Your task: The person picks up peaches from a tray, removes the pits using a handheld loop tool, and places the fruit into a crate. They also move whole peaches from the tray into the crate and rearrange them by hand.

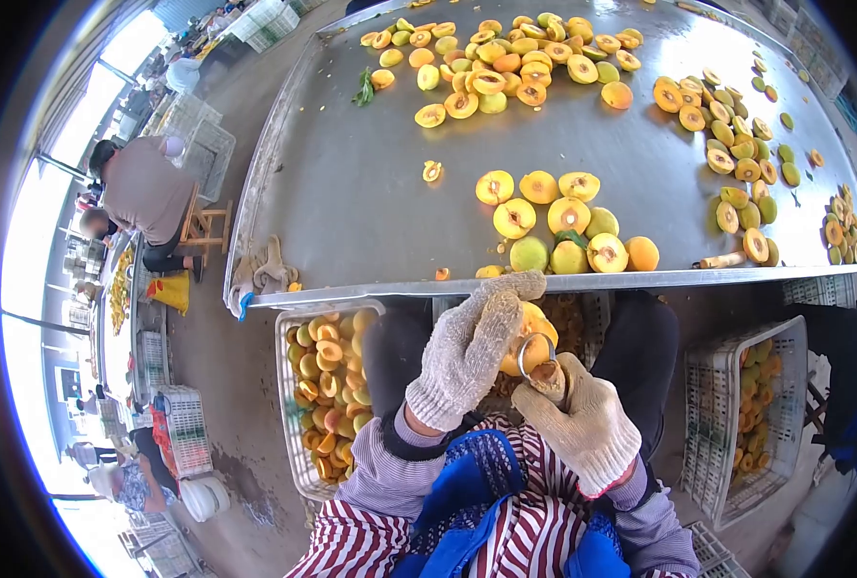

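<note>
Fruit in hand: one yellow peach (536,339) sits at the middle of the frame, just below the table's near edge and over the person's lap.
Left hand: in a knit glove, the left hand (467,352) grasps the peach from 9 o'clock, fingers curled over its top.
Right hand: also gloved, the right hand (587,429) lies at 5 o'clock of the fruit and is clenched on a pitting tool (528,349), whose metal loop rests against the flesh.
Table: the steel table (351,193) fills the upper frame.
Near cluster: halved and whole peaches (563,226) lie at 12 o'clock of the hands, close to the table's edge.
Far pile: a bigger heap of halves (506,58) spreads along the far side.
Right pile: more halves (737,144) run down the table at 2 o'clock.
Spare tool: a wooden-handled tool (722,260) lies on the table's edge at 3 o'clock.
Cloth: crumpled gloves (265,270) rest on the near corner at 10 o'clock.
Crates: a white crate (281,405) of halves stands on the floor at 9 o'clock; a second crate (717,414) stands at 3 o'clock.
Co-worker: a person (144,188) bends over another table at 10 o'clock, well apart, beside a wooden stool (205,223).
</note>
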Available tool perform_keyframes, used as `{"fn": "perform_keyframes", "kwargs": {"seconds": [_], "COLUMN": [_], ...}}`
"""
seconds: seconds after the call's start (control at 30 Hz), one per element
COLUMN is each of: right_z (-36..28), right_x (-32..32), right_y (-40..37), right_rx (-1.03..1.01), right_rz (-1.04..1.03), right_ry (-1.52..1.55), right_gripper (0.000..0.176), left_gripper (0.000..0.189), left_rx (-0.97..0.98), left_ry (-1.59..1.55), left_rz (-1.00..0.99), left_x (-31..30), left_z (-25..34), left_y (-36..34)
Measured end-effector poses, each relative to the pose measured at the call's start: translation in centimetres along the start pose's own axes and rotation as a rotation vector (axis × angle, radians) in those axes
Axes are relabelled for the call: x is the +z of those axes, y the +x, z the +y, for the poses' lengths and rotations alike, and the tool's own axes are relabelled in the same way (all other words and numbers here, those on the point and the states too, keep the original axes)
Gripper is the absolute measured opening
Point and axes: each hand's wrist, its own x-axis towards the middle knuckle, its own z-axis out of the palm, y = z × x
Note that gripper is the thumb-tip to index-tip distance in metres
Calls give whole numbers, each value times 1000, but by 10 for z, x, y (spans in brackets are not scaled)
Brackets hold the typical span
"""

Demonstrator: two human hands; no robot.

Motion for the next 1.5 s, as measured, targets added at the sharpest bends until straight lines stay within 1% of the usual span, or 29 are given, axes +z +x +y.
{"fn": "perform_keyframes", "kwargs": {"seconds": [0.07,0.1,0.17,0.23,0.27,0.4,0.43,0.47,0.5,0.53,0.57,0.6,0.63,0.67,0.73,0.8,0.87,0.93,1.03,1.07,1.13,1.17,1.2,1.27,1.3,1.33,1.4,1.43,1.5], "right_z": [1,3,4,2,3,18,21,20,16,8,-9,-7,-3,0,0,6,12,10,17,21,32,34,38,45,46,47,48,49,50], "right_x": [1,2,3,6,7,12,12,10,7,4,-5,-8,-13,-16,-17,-14,-14,-18,-20,-19,-14,-10,-9,-9,-11,-12,-15,-18,-25], "right_y": [-1,-1,-2,-5,-6,-11,-12,-12,-12,-9,-5,-4,-4,-5,-6,-10,-11,-13,-17,-19,-21,-23,-24,-24,-22,-21,-19,-18,-16], "right_rx": [-16,-99,-184,17,16,53,59,63,234,404,511,506,511,519,512,568,578,578,592,592,491,455,455,440,439,432,414,406,388], "right_rz": [-13,1,16,22,21,-71,-127,-125,-227,-329,-350,-352,-405,-454,-451,-525,-562,-641,-730,-724,-865,-865,-864,-990,-991,-1034,-1117,-1162,-1205], "right_ry": [-2,-44,-88,5,7,139,156,152,277,403,465,464,608,755,789,788,825,814,992,995,1295,1359,1358,1438,1435,1399,1328,1287,1240], "right_gripper": [31,30,29,31,31,33,33,33,33,32,29,29,27,25,25,25,28,30,29,29,24,21,21,19,19,18,19,19,20], "left_gripper": [68,68,46,47,47,44,44,43,42,42,46,50,35,35,32,30,37,32,26,26,17,20,20,21,29,29,42,50,57], "left_rx": [96,96,77,90,102,218,220,113,5,6,33,64,358,354,240,194,-72,-76,155,154,593,683,684,678,278,279,-267,-250,-118], "left_ry": [133,134,39,-70,-179,-114,-119,65,247,244,197,153,121,121,-115,-205,1,55,226,225,395,386,385,144,-205,-205,-937,-605,-333], "left_rz": [16,16,7,16,26,18,14,-83,-178,-175,-194,-214,-151,-161,219,189,-78,-110,-197,-202,-207,-195,-195,-204,-226,-225,-60,29,232], "left_x": [0,-1,0,10,14,19,16,8,5,6,6,6,5,18,45,38,25,26,26,26,25,26,28,32,38,42,50,42,22], "left_z": [3,3,2,2,3,4,9,19,25,29,32,34,19,16,13,14,27,36,43,42,37,35,30,21,23,22,21,18,10], "left_y": [-2,-4,-8,-13,-15,-13,-10,-6,-4,-2,-2,0,1,-10,-32,-27,-17,-14,-12,-10,-5,-2,-2,-4,-19,-18,-16,-13,-16]}}
